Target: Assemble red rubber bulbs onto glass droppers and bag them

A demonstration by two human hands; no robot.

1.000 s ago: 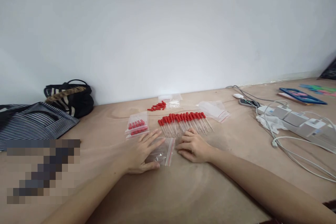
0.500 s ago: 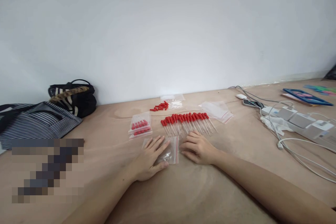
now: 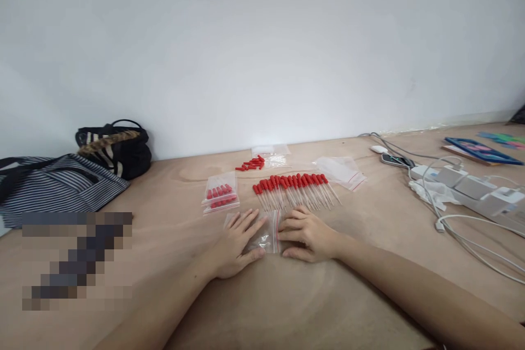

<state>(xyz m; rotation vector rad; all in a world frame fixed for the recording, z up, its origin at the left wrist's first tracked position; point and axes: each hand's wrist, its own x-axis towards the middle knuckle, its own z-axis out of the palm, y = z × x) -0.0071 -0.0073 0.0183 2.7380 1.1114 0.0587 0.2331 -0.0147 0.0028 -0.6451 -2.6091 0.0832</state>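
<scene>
My left hand point(image 3: 237, 243) lies flat with fingers spread on a small clear zip bag point(image 3: 266, 236) with a red seal strip, pressing it to the wooden surface. My right hand point(image 3: 308, 233) rests at the bag's right edge, fingertips touching the red strip. Just beyond both hands lies a row of several glass droppers with red rubber bulbs point(image 3: 296, 189). To the left of the row sit filled zip bags with red bulbs inside point(image 3: 220, 198).
Loose red bulbs point(image 3: 251, 164) and empty clear bags point(image 3: 341, 170) lie farther back near the wall. A striped bag point(image 3: 57, 186) and a black bag point(image 3: 117, 146) are at left. At right are a power strip with chargers and cables point(image 3: 471, 188), a phone point(image 3: 392, 160) and a tablet point(image 3: 479, 150).
My right hand has slid left to the bag's red-striped edge. The left hand stays flat on the bag. The view has shifted slightly.
</scene>
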